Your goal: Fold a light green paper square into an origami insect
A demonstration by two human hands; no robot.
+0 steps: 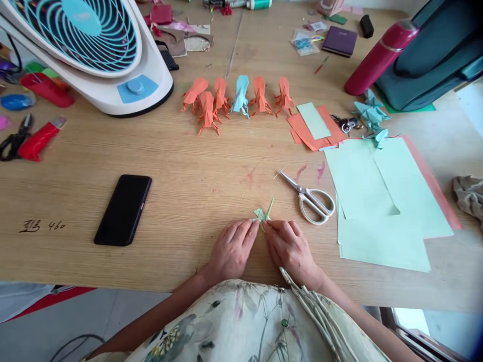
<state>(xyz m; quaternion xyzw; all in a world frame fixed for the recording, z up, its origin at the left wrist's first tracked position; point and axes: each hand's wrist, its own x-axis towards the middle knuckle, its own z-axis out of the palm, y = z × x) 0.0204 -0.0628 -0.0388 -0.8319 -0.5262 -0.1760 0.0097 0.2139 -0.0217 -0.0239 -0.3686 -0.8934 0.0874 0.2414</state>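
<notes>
Between my fingertips, just above the near part of the table, is a small pale green folded paper piece (259, 213) with a thin point sticking up on its right side. My left hand (234, 246) pinches its left side. My right hand (290, 247) pinches the right side, close to the other hand. The fingers cover the lower part of the fold. White-handled scissors (316, 205) lie to the right with their blades toward the upper left. Folded orange paper figures (207, 111) stand in a row farther back, with one light blue figure (240, 95) among them.
Pale green sheets (381, 241) lie at right, below orange paper pieces (316, 143) and light blue folded figures (372, 114). A black phone (123, 210) lies at left. A fan (151, 83), a pink bottle (381, 59) and a teal bag (418, 65) stand behind.
</notes>
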